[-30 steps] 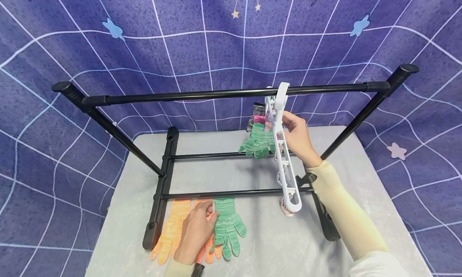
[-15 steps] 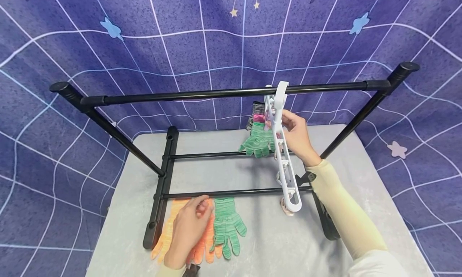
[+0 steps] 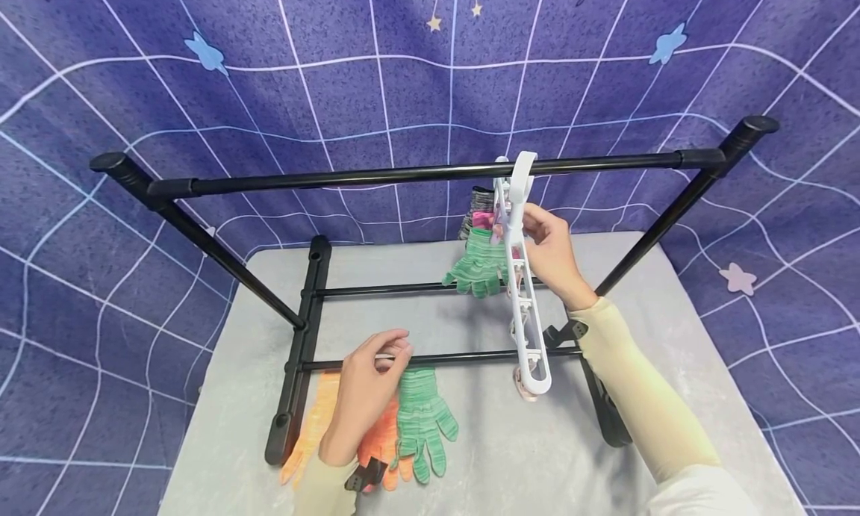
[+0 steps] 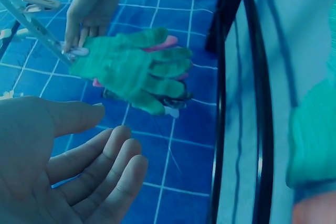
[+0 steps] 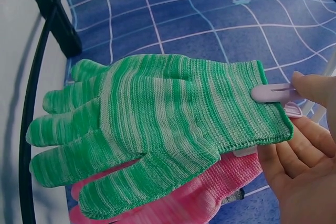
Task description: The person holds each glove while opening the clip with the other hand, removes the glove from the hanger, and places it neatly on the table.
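Observation:
My right hand (image 3: 552,251) pinches a pale pink clip (image 5: 273,93) on the white clip hanger (image 3: 535,329). That clip grips the cuff of a green striped glove (image 5: 147,108). Behind it hang a pink glove (image 5: 199,187) and a dark grey glove (image 3: 481,200), partly hidden. My left hand (image 3: 372,385) hovers near the rack's front lower bar, fingers loosely bent and holding nothing. Below it on the table lie a yellow-orange glove (image 3: 310,426), an orange-red glove (image 3: 381,435) partly covered by my arm, and another green glove (image 3: 425,419).
A black rack (image 3: 336,178) spans the table (image 3: 510,456); the hanger hooks over its top bar. Two lower bars run between its feet. Several unused clips hang along the hanger's near part. A blue-purple grid curtain (image 3: 416,90) stands behind and at the sides.
My left hand has risen from the gloves on the table, moving forward past the front lower bar. The hanger's near end has swung slightly left. My right hand stays at the clip.

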`<state>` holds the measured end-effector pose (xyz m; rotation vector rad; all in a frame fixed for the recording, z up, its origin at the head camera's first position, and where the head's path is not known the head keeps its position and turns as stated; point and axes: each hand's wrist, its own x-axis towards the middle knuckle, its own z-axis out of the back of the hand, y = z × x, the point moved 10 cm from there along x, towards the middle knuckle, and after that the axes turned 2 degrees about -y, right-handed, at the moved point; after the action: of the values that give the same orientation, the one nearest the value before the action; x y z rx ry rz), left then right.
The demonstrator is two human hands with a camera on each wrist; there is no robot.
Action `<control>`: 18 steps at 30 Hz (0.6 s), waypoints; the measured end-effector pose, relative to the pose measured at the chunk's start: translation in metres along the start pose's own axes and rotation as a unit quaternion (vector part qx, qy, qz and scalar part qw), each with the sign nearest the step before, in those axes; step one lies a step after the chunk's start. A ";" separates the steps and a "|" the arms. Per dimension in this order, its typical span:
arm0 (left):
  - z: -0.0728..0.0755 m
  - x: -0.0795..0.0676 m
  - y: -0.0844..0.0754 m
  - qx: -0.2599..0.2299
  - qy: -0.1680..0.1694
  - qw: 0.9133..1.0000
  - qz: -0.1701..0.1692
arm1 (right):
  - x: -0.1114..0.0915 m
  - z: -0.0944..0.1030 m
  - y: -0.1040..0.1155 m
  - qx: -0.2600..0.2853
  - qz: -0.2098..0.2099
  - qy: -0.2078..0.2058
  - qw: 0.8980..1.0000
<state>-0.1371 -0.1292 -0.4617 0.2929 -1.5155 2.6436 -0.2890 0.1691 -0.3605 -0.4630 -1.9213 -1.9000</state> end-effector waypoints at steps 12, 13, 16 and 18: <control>-0.018 0.039 -0.045 -0.040 0.008 0.998 -0.056 | 0.000 -0.006 0.001 -0.003 -0.010 0.012 1.000; -0.020 0.042 -0.049 -0.045 0.008 0.997 -0.062 | 0.000 -0.006 0.001 -0.003 -0.014 0.014 1.000; -0.022 0.054 -0.056 -0.065 -0.001 0.995 -0.076 | 0.001 -0.007 0.000 -0.001 -0.025 0.020 0.999; -0.023 0.064 -0.060 -0.088 -0.018 0.992 -0.088 | 0.001 -0.007 0.000 -0.001 -0.028 0.019 0.999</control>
<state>-0.1924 -0.0810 -0.4093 0.4407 -1.6371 2.3664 -0.2898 0.1621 -0.3602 -0.3733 -1.9275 -1.9317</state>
